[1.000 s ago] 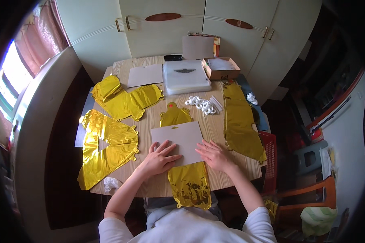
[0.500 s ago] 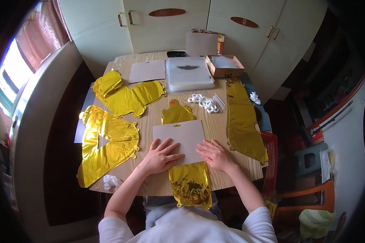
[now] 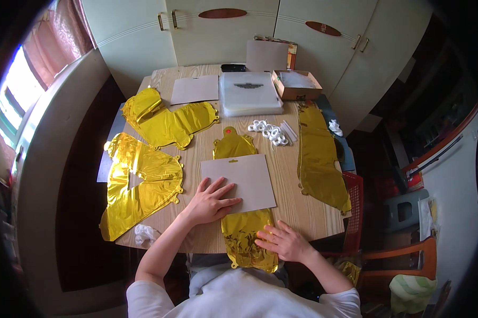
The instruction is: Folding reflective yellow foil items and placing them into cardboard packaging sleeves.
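My left hand [image 3: 211, 202] lies with fingers spread on a grey-white card [image 3: 244, 177] that has a hang slot along its far edge. Beneath the card runs a flat gold foil balloon [image 3: 247, 230]; its far end with a red dot shows beyond the card, and its near end hangs over the table's front edge. On the right side of that near end rests my right hand [image 3: 284, 243], fingers apart and touching or just above the foil. The middle of the balloon is hidden under the card.
More flat gold balloons lie left [image 3: 141, 185], far left [image 3: 170, 124] and right [image 3: 324, 159]. White ribbon rolls [image 3: 271, 131] and thin straws sit beyond the card. Behind are a stack of clear bags [image 3: 249, 95], another card [image 3: 194, 91] and an open box [image 3: 297, 86]. Crumpled white plastic [image 3: 144, 234] lies front left.
My right hand has left the card's right edge and moved nearer to me, over the balloon's near end. My left hand stays on the card.
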Tool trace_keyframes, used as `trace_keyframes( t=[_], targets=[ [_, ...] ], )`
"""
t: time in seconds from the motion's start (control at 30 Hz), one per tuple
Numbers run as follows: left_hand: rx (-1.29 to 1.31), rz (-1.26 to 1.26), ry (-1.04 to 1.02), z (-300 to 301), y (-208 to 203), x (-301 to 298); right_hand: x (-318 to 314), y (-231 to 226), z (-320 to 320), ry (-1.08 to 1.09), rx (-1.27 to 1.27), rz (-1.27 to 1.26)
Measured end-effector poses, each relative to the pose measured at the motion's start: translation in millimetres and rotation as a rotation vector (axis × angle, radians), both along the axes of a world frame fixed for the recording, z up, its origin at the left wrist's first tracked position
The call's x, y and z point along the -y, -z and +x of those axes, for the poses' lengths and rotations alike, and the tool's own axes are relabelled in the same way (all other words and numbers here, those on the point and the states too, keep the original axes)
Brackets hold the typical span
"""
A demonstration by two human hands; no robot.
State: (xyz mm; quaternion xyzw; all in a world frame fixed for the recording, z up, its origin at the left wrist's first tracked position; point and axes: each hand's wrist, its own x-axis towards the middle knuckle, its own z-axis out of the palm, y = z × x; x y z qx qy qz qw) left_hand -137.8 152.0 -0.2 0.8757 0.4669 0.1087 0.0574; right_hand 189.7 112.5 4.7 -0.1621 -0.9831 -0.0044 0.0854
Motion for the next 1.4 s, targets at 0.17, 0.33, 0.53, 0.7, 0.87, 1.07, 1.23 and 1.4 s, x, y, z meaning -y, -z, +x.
trace_keyframes(
  t=[0.17, 0.33, 0.53, 0.7, 0.87, 1.07, 1.23, 1.4],
  targets=[
    [-0.014, 0.014, 0.008, -0.8, 1.6, 0.9, 2.8, 8.1, -7.2, -0.004, -0.199, -0.092],
    [-0.022, 0.015, 0.031, 0.9, 0.7, 6.0, 8.4, 9.6, -5.3, -0.029, -0.223, -0.166],
    [-0.047, -0.022, 0.052, 6.4, -7.9, 31.8, 35.2, 13.7, 0.7, -0.041, -0.228, -0.213],
    [-0.042, -0.029, 0.051, 11.6, -8.3, 52.6, 59.2, 10.8, 5.0, -0.053, -0.214, -0.201],
    [-0.032, -0.024, 0.038, 13.4, -3.8, 63.5, 62.1, 10.8, 8.0, -0.036, -0.154, -0.098],
    [-0.038, -0.035, 0.042, 12.9, -4.2, 63.0, 18.6, 8.6, 10.7, 0.111, -0.052, 0.008],
    [-0.056, -0.048, 0.045, 12.8, -6.0, 59.8, 5.3, 10.0, 1.6, 0.104, -0.129, -0.049],
    [-0.056, -0.038, 0.061, 9.3, -5.5, 55.4, 2.9, 12.4, -1.5, 0.123, -0.165, -0.105]
  ],
)
